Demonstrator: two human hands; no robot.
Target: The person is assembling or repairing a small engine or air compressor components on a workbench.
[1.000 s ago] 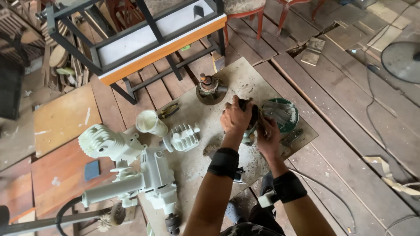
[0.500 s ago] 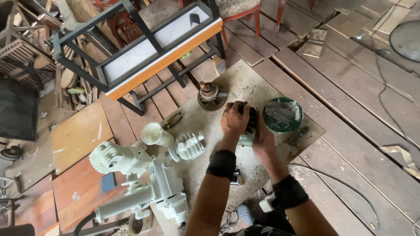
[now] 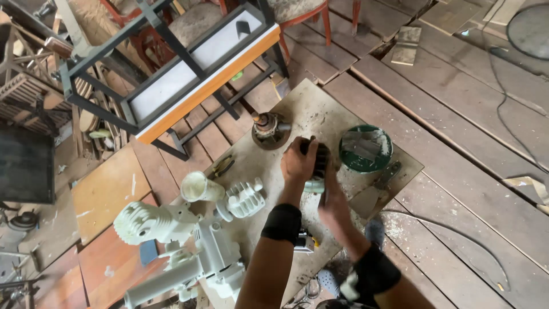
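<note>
While seen from above, on a dusty board [image 3: 309, 114] over floor planks:
Frame: one, black metal [image 3: 171, 74], orange-edged, upper left.
Castings: one pale cluster [image 3: 189, 240], lower left.
Bowl: one, green [image 3: 366, 149], just right of hands.
Finned part: one, dark [image 3: 319, 163], mid-board, clasped by both hands.
Left hand [image 3: 297, 163]: fingers curled over its top.
Right hand [image 3: 334, 203]: gripping from below, wrist banded.

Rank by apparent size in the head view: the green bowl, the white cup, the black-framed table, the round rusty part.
1. black-framed table
2. green bowl
3. round rusty part and white cup: look alike, so unranked.
</note>
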